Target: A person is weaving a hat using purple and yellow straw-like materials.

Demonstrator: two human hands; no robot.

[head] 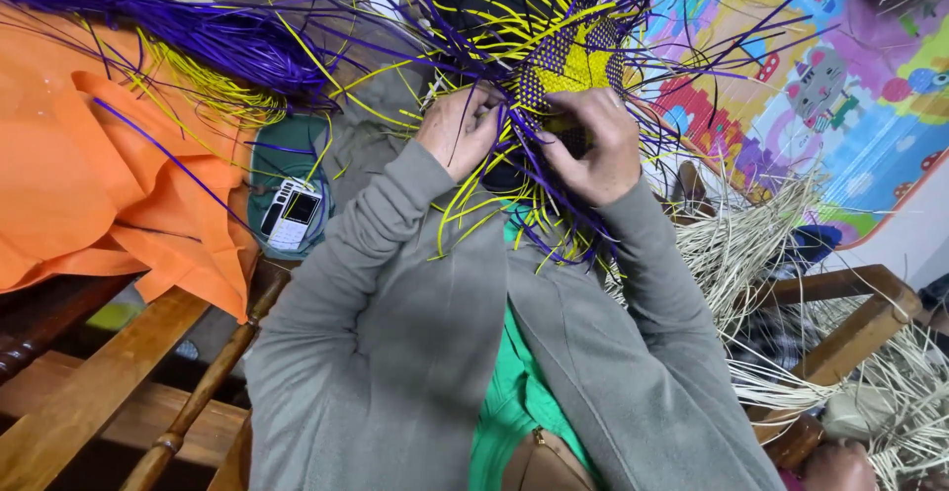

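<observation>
A half-woven piece of purple and yellow strips (568,61) sits in front of my chest, with loose strands fanning out all round it. My left hand (457,130) grips a bunch of the yellow and purple strands at the piece's lower left edge. On the lower right edge, my right hand (593,145) pinches strands, fingers curled over the weave. Both arms wear grey sleeves over a green top.
A bundle of purple and yellow strips (178,41) lies on orange cloth (89,184) at left. A small white phone (292,214) rests beside it. Pale straw (761,254) heaps at right over a wooden chair frame (850,328). A colourful play mat (830,86) covers the floor.
</observation>
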